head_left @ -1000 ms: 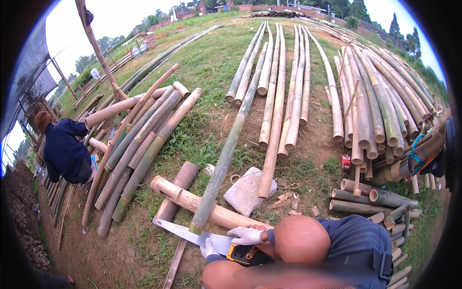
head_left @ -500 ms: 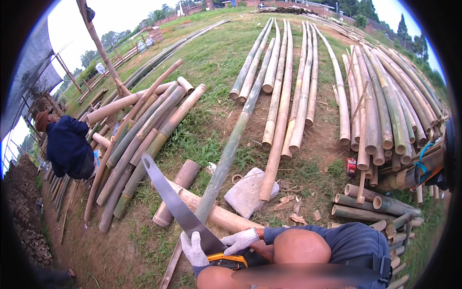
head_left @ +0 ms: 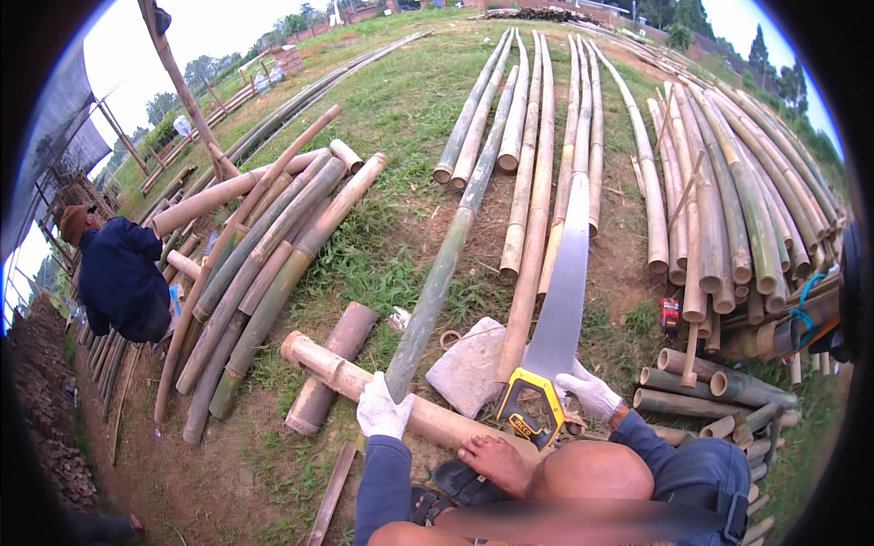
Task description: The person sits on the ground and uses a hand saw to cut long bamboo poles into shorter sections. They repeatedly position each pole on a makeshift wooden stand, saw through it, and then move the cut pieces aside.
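Observation:
My right hand (head_left: 594, 393), in a white glove, is closed on the yellow and black handle of a hand saw (head_left: 559, 305). The wide grey blade points up and away from me, above the lying poles. My left hand (head_left: 384, 409), also gloved, grips the near end of a long green bamboo pole (head_left: 431, 287). That end lies over a thick pale bamboo piece (head_left: 446, 420) running crosswise in front of me. Beneath the pale piece's left part lies a short brown bamboo log (head_left: 332, 369). A bare foot (head_left: 496, 462) presses against the pale piece.
A flat stone (head_left: 466, 369) lies beyond the pale piece. Bamboo stacks lie at the left (head_left: 273, 264) and right (head_left: 737, 200), with cut lengths (head_left: 701, 387) nearer on the right. A red tool (head_left: 670, 316) sits by them. Another person (head_left: 123, 278) bends at the far left.
The saw has swung from pointing left to pointing ahead, on my right side. My left hand has left the saw and taken hold of the green pole's end.

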Available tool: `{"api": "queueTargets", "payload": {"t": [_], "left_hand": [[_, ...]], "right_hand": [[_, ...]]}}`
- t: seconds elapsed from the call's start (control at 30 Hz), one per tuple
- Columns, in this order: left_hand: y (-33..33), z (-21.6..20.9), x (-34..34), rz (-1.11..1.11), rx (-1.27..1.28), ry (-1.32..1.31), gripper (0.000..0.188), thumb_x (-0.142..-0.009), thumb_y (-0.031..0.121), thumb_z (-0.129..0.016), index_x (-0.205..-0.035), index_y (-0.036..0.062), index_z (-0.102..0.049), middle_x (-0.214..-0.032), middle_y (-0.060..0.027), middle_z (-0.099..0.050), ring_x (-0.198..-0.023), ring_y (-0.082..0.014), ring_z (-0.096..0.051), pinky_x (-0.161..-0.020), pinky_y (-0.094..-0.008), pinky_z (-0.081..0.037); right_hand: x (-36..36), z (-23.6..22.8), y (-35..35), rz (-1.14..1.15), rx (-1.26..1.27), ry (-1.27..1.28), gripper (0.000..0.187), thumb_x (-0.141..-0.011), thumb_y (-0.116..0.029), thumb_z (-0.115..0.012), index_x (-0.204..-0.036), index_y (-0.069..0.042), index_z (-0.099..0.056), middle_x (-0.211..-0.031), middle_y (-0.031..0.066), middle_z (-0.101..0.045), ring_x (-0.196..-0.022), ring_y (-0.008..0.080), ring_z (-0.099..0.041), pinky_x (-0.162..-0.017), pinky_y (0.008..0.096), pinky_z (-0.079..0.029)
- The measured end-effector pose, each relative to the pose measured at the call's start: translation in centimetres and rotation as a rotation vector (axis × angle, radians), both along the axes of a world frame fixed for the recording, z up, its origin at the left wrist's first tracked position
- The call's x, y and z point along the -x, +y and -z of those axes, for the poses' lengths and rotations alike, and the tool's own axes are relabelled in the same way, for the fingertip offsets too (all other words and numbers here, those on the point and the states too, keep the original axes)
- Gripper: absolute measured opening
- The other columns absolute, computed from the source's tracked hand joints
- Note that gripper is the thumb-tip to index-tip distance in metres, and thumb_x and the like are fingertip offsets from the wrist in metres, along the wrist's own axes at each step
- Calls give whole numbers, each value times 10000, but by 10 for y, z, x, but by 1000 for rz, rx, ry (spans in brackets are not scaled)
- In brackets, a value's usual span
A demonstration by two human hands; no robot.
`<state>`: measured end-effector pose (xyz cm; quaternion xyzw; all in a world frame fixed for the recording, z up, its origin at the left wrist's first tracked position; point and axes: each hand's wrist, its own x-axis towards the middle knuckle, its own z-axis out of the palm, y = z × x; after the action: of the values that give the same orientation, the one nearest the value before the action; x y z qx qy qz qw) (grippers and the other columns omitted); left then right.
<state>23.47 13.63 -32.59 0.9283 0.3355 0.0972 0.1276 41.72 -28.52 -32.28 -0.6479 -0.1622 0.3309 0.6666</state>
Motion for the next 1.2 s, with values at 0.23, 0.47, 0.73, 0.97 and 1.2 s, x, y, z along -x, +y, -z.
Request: {"api": "queueTargets", "payload": {"t": [0.23,0.47,0.73,0.97,1.2], "left_hand": [[2,-3,1,11,-1,41,774,-822,494,-943,-1402,98,-617,-1206,-198,-720,-1072,-408,-760,-935,-523,-629],[1,-10,85,0,11,72,708,-785,439,-956,-1326,103,-647,-1159,-178,-723,-1068,-398,-753,-901,-517,-627],[-5,18,401,-269,-302,230,820,-727,344,-993,-1395,60,-611,-1248,-190,-681,-1189,-454,-659,-1025,-555,-548],[-36,-7,556,-434,-323,447,1099,-674,442,-1008,-1576,55,-511,-1447,-254,-605,-1332,-493,-583,-1110,-601,-492],[-16,-44,347,-174,-76,19,1109,-701,433,-1032,-1592,-14,-545,-1574,-280,-571,-1466,-494,-526,-1260,-567,-420]], "right_hand": [[-57,68,-49,684,429,-200,539,-1075,-162,-572,-1605,-66,-550,-1453,192,-646,-1350,324,-618,-1187,423,-467],[-47,105,-44,599,755,-743,479,-1046,-218,-702,-1496,-66,-640,-1300,222,-698,-1246,410,-656,-1115,506,-515],[-30,99,-39,505,890,-1013,484,-975,-170,-777,-1436,-80,-660,-1260,185,-713,-1255,417,-625,-1122,546,-477],[-21,87,-76,391,1221,-764,528,-994,-365,-731,-1410,-40,-705,-1246,258,-751,-1222,455,-682,-1087,574,-518],[1,118,-75,113,934,-604,526,-1039,-361,-670,-1427,-8,-697,-1347,280,-733,-1311,456,-661,-1157,534,-505]]}}
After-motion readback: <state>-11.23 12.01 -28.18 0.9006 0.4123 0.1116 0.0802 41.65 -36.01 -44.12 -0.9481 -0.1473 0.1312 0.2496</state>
